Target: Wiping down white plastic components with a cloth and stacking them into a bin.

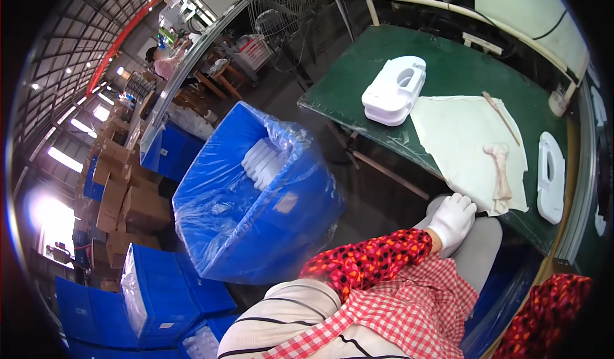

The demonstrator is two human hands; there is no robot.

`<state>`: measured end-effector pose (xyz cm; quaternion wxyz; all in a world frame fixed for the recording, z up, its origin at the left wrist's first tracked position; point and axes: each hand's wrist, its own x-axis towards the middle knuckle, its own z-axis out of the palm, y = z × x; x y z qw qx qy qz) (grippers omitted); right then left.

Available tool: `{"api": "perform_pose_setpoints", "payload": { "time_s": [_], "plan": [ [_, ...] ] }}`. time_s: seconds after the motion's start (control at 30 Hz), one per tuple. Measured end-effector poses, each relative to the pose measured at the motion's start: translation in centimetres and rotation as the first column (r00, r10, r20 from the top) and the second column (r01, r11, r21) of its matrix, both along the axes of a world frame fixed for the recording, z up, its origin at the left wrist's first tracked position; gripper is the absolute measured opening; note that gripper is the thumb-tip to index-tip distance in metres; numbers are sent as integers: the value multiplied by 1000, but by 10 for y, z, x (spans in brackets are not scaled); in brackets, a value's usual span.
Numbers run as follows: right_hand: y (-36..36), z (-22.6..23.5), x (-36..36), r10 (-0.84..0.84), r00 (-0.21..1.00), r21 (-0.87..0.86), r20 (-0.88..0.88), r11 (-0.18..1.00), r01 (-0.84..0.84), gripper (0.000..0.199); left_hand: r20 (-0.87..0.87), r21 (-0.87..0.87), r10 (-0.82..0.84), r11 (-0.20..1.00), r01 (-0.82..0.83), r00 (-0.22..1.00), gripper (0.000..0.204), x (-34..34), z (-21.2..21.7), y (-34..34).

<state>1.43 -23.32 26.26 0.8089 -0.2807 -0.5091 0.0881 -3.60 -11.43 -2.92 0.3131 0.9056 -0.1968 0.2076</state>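
Note:
My left hand, in a white glove with a red dotted sleeve, rests on my knee at the near edge of the green table, touching the corner of a cream cloth. It holds nothing. My right hand is hidden; only its red sleeve shows at the lower right. A white plastic housing with an oval opening lies on the table beyond the cloth. A flat white plastic part lies to the right of the cloth. A glove and a thin stick lie on the cloth.
A blue crate lined with clear plastic stands at my left, with stacked white parts inside. More blue crates and cardboard boxes stand further left. A large fan stands behind. Another person works far off.

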Motion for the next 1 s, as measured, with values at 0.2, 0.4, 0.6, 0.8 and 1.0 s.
{"api": "perform_pose_setpoints", "payload": {
  "time_s": [0.2,0.4,0.6,0.8,1.0],
  "plan": [
    [85,-12,-19,259,964,82,-65,964,-253,35,54,-24,14,1000,-12,998,11,-7,3,2],
    [132,-27,-31,294,943,101,-154,954,-281,32,-319,282,76,959,18,945,14,5,51,0],
    [-16,-58,-40,-507,832,-151,-226,862,484,30,-162,350,-13,934,70,987,15,21,37,-13],
    [-50,-242,-89,-398,413,-572,819,-616,541,15,-31,385,-348,861,333,937,20,21,-3,-19],
    [-51,-314,-127,-494,-158,-281,855,-698,659,11,-333,418,-403,747,517,852,19,18,6,-70]
  ]
}}
